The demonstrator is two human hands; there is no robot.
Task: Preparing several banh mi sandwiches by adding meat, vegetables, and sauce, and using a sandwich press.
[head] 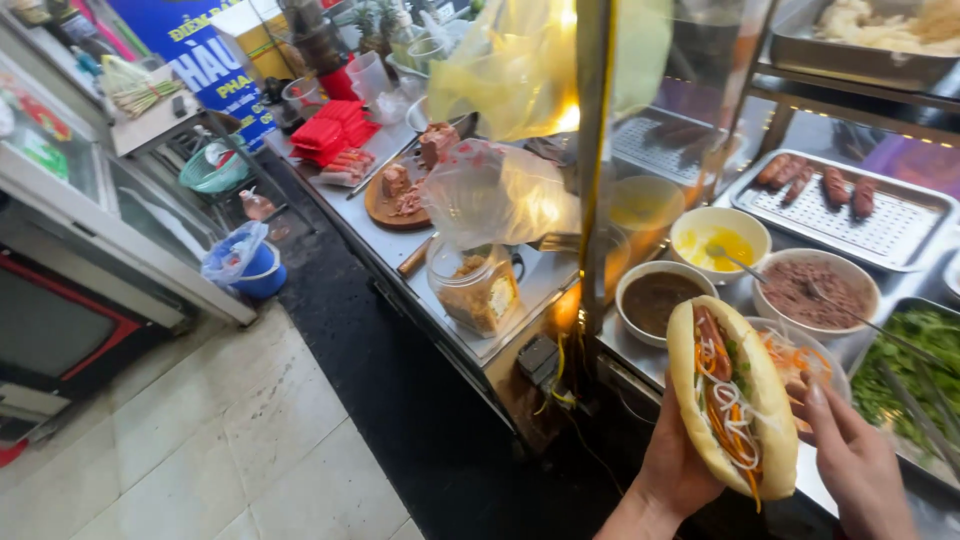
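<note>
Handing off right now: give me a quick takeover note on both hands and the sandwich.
Left hand: grip closed under the split bread roll, held open side up.
Right hand: open, fingertips at the roll's right edge, holding nothing.
Done: sausage, shredded carrot, white strips and some herbs sit in the roll.
Nearby on the steel counter: dark sauce bowl, yellow sauce bowl, brown paste bowl, tray of greens.
Left: roll not closed or wrapped.

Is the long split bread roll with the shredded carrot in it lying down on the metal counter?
No, the left hand holds the long split bread roll up above the metal counter.
</note>
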